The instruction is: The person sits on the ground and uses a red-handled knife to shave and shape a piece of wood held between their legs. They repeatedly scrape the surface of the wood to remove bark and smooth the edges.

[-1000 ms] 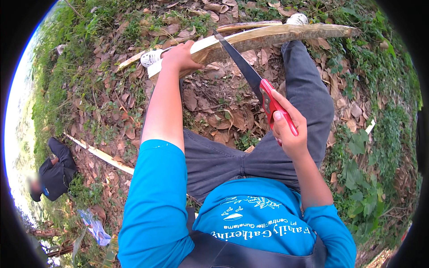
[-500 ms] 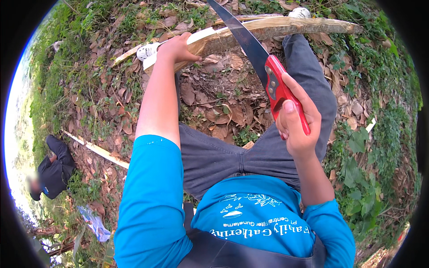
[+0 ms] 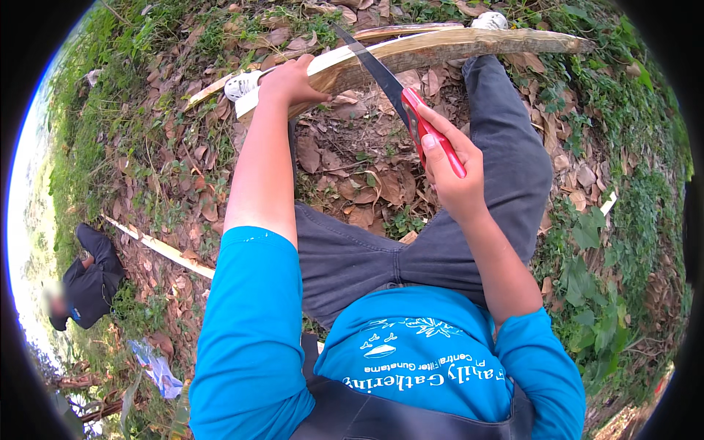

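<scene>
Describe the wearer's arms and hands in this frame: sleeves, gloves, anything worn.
Both arms wear bright turquoise-blue short sleeves, left sleeve and right sleeve, ending about the elbow and part of a T-shirt with white print on the chest. The forearms below are bare. The left hand and right hand are bare too: no gloves, and no watch, ring or wristband visible.

Soft, even daylight fell on the scene, without hard shadows. The sky at the left rim was blown out white. Fisheye distortion bent everything toward a black circular border. The centre stayed sharp; the far left edge was smeared.
</scene>
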Available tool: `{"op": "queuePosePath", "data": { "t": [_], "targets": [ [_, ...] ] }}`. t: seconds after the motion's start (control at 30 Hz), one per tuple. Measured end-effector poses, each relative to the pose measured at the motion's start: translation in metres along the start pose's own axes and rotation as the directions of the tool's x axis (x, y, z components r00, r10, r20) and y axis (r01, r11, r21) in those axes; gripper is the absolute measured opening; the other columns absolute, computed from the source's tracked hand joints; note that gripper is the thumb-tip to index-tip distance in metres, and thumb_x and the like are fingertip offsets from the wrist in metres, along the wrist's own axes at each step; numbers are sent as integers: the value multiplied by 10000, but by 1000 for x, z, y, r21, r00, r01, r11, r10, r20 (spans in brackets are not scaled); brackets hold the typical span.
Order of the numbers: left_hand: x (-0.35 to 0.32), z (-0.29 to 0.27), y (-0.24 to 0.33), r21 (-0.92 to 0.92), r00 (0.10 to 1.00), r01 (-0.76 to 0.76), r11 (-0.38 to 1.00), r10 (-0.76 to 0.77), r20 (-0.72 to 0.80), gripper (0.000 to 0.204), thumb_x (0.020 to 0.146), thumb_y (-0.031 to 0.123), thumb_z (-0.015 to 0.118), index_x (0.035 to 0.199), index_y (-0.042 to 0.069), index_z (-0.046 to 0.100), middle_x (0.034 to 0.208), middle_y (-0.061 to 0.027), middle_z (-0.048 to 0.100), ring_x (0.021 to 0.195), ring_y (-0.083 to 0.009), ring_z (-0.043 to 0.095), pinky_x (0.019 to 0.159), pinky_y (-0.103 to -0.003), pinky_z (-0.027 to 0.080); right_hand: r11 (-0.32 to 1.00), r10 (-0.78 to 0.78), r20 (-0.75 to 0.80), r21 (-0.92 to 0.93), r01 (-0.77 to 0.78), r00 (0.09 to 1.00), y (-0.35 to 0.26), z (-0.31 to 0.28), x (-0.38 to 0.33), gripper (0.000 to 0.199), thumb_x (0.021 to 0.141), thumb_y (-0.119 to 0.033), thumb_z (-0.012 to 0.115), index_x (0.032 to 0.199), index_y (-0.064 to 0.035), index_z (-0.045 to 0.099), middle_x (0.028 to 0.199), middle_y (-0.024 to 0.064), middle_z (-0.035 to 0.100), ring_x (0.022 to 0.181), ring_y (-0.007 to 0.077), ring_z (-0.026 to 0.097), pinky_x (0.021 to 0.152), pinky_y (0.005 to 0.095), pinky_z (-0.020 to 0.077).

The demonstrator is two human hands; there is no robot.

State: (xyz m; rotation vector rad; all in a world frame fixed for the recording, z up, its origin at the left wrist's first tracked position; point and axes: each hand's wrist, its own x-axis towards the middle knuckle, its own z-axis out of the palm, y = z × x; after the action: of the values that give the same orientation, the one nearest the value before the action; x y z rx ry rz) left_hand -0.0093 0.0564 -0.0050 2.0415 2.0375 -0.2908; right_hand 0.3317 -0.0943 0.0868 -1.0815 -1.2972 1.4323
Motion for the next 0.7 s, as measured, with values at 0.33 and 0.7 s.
{"op": "queuePosePath", "data": {
  "t": [0.33, 0.7],
  "targets": [
    [7, 5, -3, -19, 999, -1, 1000, 2, 33, 1119, 650, 639, 901, 1578, 202, 452, 1453, -139, 652, 1320, -331, 650, 1065, -577, 547, 991, 35, -13, -132, -36, 999, -33, -17, -56, 449, 1054, -87, 639, 1484, 32, 598, 1389, 158, 693, 1203, 145, 639, 1050, 286, 476],
    [12, 5, 0, -18, 999, 35, 999, -34, 29, 1132, 637, 638, 903, 1586, 208, 461, 1447, -139, 658, 1326, -331, 645, 1074, -573, 540, 978, -145, -57, -157, 135, 988, 24, 39, 99, 487, 1019, -150, 675, 1460, 44, 612, 1324, 194, 730, 1129, 165, 697, 998, 296, 527]
  ]
}}
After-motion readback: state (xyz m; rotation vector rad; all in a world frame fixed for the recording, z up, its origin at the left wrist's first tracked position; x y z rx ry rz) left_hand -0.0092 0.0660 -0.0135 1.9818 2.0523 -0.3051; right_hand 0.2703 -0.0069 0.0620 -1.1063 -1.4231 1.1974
